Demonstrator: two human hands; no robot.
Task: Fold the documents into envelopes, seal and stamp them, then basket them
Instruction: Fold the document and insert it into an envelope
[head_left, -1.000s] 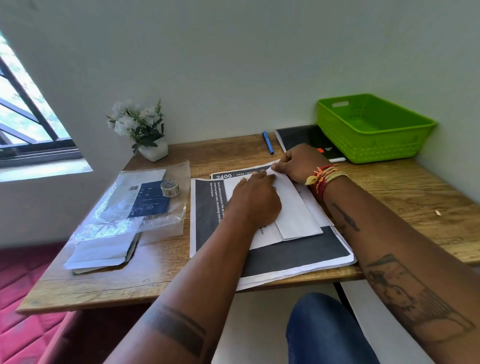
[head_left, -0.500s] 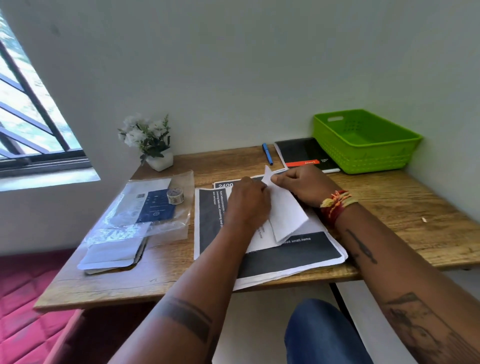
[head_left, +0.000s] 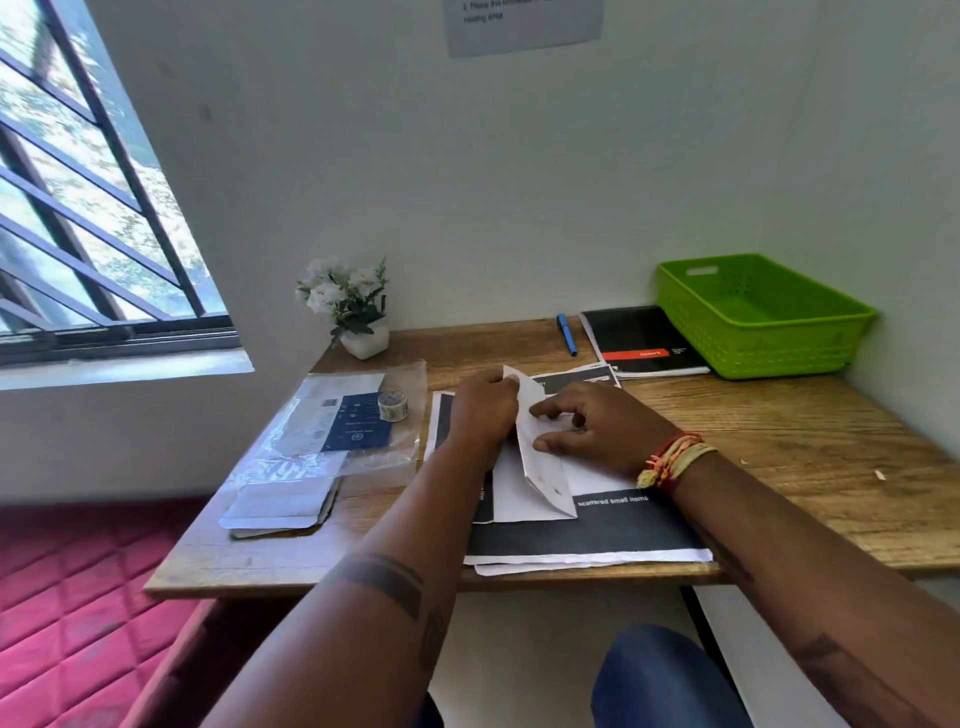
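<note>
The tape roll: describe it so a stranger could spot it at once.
Start at the wooden desk and go to its left half, where a clear plastic packet lies flat. The tape roll sits on that packet's far right corner, beside a dark blue card. It is the only small round ring there; everything around it is flat.

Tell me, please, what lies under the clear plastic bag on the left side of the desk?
Through the clear plastic bag show a dark blue printed card and white sheets. A white envelope pokes out at its near end, lying on something dark, mostly hidden. A tape roll sits on top.
</note>
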